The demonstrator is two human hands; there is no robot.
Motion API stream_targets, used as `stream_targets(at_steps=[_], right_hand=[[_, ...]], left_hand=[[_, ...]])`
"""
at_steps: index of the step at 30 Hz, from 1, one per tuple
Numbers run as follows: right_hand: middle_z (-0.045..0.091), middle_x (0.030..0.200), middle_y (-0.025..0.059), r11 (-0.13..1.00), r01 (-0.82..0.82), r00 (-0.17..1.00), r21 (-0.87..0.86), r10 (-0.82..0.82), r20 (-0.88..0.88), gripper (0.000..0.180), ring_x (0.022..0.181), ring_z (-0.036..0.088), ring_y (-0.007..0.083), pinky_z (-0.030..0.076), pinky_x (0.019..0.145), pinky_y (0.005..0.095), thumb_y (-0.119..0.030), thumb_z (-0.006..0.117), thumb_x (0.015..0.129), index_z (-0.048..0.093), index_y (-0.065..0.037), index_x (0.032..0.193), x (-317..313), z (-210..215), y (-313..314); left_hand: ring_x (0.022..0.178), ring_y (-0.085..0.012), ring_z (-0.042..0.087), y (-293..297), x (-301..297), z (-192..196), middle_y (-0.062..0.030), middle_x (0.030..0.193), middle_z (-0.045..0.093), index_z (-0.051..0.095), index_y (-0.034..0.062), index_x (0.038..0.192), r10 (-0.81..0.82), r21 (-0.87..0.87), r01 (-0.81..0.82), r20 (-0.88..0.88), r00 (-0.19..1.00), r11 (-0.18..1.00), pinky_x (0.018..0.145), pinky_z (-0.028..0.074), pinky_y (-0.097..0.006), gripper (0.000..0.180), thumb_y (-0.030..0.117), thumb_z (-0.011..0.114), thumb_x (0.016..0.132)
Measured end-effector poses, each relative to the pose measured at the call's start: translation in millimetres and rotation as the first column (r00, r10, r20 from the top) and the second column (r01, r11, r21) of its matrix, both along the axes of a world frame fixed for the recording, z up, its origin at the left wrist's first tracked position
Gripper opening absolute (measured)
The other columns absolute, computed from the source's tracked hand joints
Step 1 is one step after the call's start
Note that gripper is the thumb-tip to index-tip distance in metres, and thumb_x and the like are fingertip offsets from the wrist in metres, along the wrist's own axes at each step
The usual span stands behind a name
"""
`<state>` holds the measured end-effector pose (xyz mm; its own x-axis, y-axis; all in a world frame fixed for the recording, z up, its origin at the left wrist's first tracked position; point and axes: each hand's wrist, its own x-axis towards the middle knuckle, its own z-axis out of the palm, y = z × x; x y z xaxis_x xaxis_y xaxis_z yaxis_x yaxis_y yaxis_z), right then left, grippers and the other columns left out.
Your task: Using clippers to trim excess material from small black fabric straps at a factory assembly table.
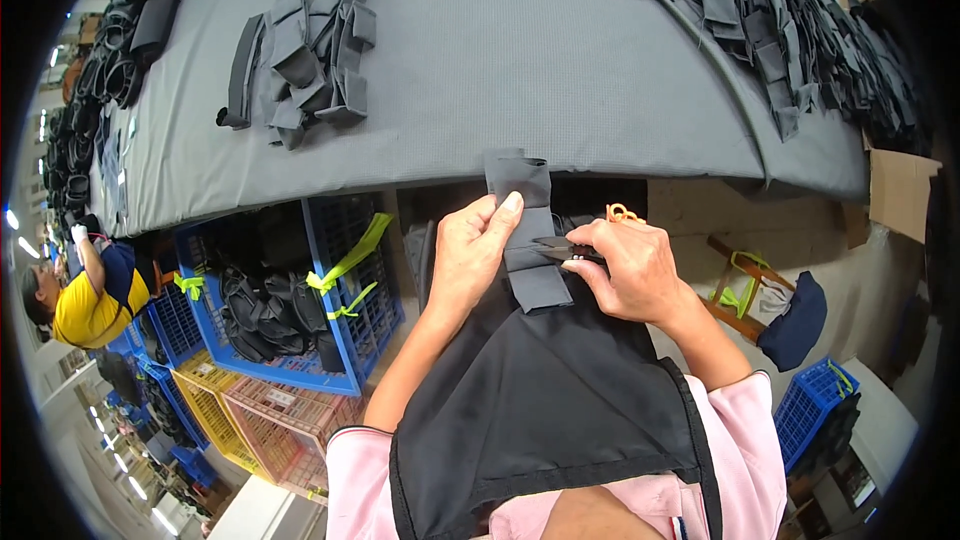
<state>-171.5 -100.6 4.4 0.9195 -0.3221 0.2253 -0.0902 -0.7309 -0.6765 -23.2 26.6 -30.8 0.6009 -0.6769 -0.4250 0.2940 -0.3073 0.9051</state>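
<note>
My left hand pinches a dark grey fabric strip between thumb and fingers. The strip is made of folded or joined pieces and hangs down over my black apron, just off the table's near edge. My right hand is closed around small dark thread snips, whose pointed blades lie against the strip's right side at mid-length. An orange loop shows above my right hand; how it joins the snips is hidden.
A grey cloth-covered table spans the front, with a small pile of grey strips and a larger heap at right. Left below stands a blue crate of black goods. A wooden stool is right; a yellow-shirted person is far left.
</note>
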Motion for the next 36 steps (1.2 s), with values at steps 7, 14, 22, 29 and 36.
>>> stream_targets(at_steps=[7, 14, 22, 29, 36], right_hand=[[0.062, 0.078, 0.0071, 0.932, -0.005, 0.997, 0.363, 0.031, -0.064, 0.022, 0.066, 0.061, 0.0159, 0.046, 0.058, 0.0287, -0.01, 0.069, 0.078, 0.054, -0.002, 0.091, 3.2, -3.3, 4.7], [0.061, 0.077, 0.0082, 0.769, 0.109, 0.993, 0.63, -0.11, -0.038, 0.022, 0.067, 0.061, 0.0153, 0.049, 0.061, 0.0264, -0.007, 0.068, 0.08, 0.051, 0.0, 0.092, -4.1, -1.7, 6.1], [0.06, 0.065, 0.0067, 0.998, 0.016, 1.0, 0.062, -0.016, -0.008, 0.023, 0.056, 0.061, 0.0233, 0.045, 0.051, 0.033, -0.011, 0.072, 0.074, 0.053, -0.003, 0.085, -4.3, -1.2, 9.6], [0.062, 0.073, 0.0103, 0.992, 0.013, 0.999, 0.122, -0.008, -0.039, 0.027, 0.061, 0.062, 0.0243, 0.048, 0.054, 0.032, -0.008, 0.074, 0.071, 0.055, 0.0, 0.088, -2.8, -6.7, 14.8], [0.059, 0.064, 0.0069, 0.991, 0.07, 0.998, 0.115, -0.069, -0.013, 0.024, 0.055, 0.06, 0.0218, 0.045, 0.049, 0.0326, -0.012, 0.072, 0.075, 0.052, -0.003, 0.085, 1.6, -5.2, 18.7]], left_hand=[[0.057, -0.0032, 0.027, -1.4, -1.0, 2.0, 0.0061, 0.057, 0.032, 0.036, 0.0042, 0.061, -0.038, -0.008, 0.038, 0.023, 0.999, 0.999, 0.046, 0.022, -0.025, 0.044, 0.025, 0.06, 0.091], [0.058, -0.0029, 0.026, -0.7, -1.7, -2.4, 0.007, 0.058, 0.032, 0.036, 0.0045, 0.061, -0.012, -0.053, 0.011, -0.001, 1.0, 0.999, 0.047, 0.022, -0.024, 0.043, 0.024, 0.06, 0.091], [0.058, -0.0031, 0.026, -2.5, -4.1, 0.0, 0.0072, 0.059, 0.032, 0.034, 0.0053, 0.061, 0.018, -0.059, -0.017, 0.01, 1.0, 0.998, 0.047, 0.022, -0.024, 0.044, 0.024, 0.06, 0.091], [0.058, -0.003, 0.025, -1.5, -3.0, 0.4, 0.0072, 0.059, 0.031, 0.034, 0.005, 0.061, -0.007, -0.06, 0.009, 0.028, 1.0, 0.998, 0.047, 0.021, -0.024, 0.044, 0.024, 0.06, 0.091], [0.058, -0.0032, 0.026, -1.8, -1.7, -2.5, 0.0069, 0.058, 0.03, 0.035, 0.0046, 0.061, -0.014, -0.047, 0.016, 0.039, 0.999, 0.999, 0.046, 0.021, -0.025, 0.045, 0.025, 0.06, 0.091]])
